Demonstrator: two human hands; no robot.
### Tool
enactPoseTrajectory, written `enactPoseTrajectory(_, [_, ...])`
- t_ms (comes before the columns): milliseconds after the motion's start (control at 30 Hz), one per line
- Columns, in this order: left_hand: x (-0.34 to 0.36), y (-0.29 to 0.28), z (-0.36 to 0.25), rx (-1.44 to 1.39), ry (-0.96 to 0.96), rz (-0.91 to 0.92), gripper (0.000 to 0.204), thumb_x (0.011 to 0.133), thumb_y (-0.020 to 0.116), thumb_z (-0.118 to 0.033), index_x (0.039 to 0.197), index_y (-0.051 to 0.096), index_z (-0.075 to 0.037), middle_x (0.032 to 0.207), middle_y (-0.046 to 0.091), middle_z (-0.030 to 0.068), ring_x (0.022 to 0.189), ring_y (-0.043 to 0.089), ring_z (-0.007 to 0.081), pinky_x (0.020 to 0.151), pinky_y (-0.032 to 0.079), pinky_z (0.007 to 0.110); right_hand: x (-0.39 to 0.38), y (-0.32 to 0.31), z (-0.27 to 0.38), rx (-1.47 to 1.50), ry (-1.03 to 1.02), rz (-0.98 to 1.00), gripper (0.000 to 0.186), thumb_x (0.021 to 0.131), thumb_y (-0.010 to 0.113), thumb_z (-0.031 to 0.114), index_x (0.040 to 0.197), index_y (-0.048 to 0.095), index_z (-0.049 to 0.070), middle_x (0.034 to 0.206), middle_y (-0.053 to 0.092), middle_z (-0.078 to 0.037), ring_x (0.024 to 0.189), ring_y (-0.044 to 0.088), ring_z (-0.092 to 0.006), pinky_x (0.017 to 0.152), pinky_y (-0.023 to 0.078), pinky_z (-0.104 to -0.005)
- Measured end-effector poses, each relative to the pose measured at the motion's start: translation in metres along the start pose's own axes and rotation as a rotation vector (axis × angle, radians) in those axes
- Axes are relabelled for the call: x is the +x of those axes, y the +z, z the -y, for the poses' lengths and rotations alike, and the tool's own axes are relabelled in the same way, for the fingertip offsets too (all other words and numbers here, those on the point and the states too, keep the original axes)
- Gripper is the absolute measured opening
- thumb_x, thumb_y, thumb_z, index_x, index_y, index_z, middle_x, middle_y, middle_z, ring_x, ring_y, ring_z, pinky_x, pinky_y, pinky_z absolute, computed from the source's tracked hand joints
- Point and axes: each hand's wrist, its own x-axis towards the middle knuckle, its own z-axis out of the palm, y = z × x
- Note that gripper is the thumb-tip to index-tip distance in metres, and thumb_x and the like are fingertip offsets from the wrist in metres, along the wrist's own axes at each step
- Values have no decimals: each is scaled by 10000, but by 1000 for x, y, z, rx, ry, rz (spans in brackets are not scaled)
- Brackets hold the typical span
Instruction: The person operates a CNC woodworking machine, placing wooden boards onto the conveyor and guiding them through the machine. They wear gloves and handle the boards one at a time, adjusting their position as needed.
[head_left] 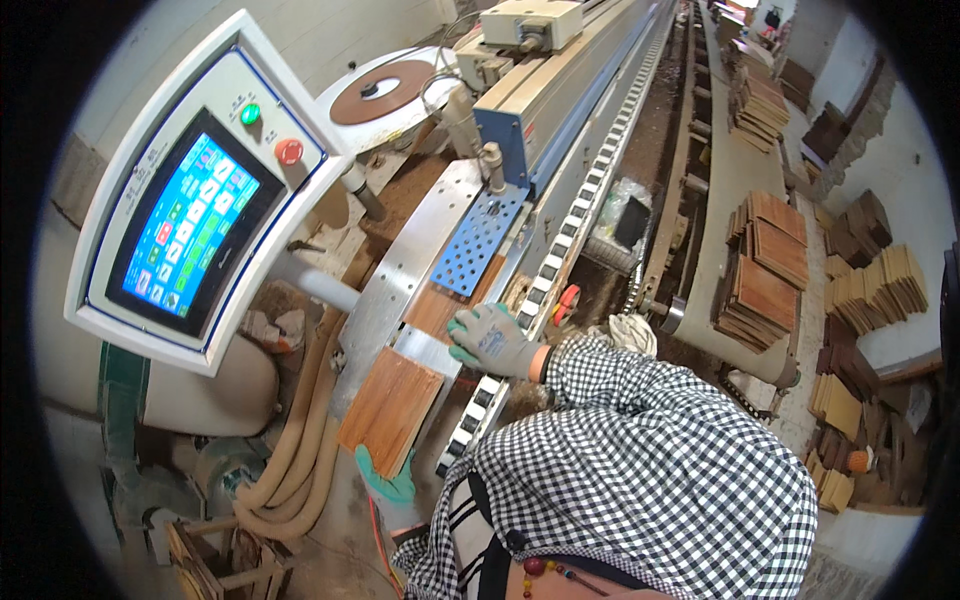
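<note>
My left hand [388,482], in a green and grey work glove, grips the near end of a reddish-brown wooden board [392,405]. That board lies tilted at the near end of the machine's metal bed [400,245]; some of my fingers are hidden beneath it. My right hand [495,340], gloved the same way, rests with its fingers stretched out on a second wooden board [440,308]. This second board reaches partly under a blue perforated plate [478,245]. A narrow strip of bare metal separates the two boards.
A control panel [185,215] with a lit screen stands at the left. A black-and-white chain track [560,250] runs along the bed's right side. Farther right, stacked boards [765,270] lie on a conveyor [690,330]. Thick hoses [300,470] hang at the lower left.
</note>
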Motion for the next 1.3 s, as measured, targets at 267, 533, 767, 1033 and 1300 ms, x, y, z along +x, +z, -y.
enactPoseTrajectory(267, [-5, 8, -4, 153, 60, 76, 624, 1026, 621, -142, 1561, 305, -86, 1492, 407, 163, 1276, 535, 290, 1015, 559, 456, -2, 3, -1, -31, -32, -47, 289, 953, 617, 374, 1019, 664, 96, 1039, 614, -93, 935, 611, -270, 795, 491, -423])
enactPoseTrajectory(533, [-4, 19, -9, 186, 77, 86, 524, 1096, 504, -315, 1513, 339, -43, 1406, 494, 172, 1192, 586, 274, 964, 571, 410, -1, -6, -20, -196, 16, 58, 312, 898, 686, 345, 1112, 667, 118, 1118, 615, -81, 987, 606, -247, 841, 481, -412])
enactPoseTrajectory(767, [-5, 20, -10, 337, 149, 140, 501, 1109, 452, -361, 1473, 387, -23, 1342, 555, 155, 1141, 617, 241, 934, 570, 380, 6, -16, -74, -306, 150, 74, 338, 1008, 562, 465, 1111, 699, 173, 1061, 631, -41, 936, 593, -205, 819, 475, -385])
enactPoseTrajectory(1033, [-5, 36, -16, 162, -12, 38, 598, 1075, 461, -498, 1440, 460, -25, 1344, 591, 139, 1130, 644, 237, 907, 557, 357, 19, -18, -138, -364, 361, 119, 316, 1007, 569, 409, 1140, 712, 161, 1288, 654, -58, 1093, 640, -262, 906, 490, -414])
enactPoseTrajectory(1300, [5, 27, -15, 697, 359, 100, 642, 1056, 471, -513, 1483, 422, -36, 1422, 556, 153, 1218, 624, 300, 908, 597, 420, -2, -39, -61, 435, 386, 136, 391, 1018, 547, 425, 1098, 734, 91, 818, 651, -124, 728, 620, -206, 689, 530, -404])
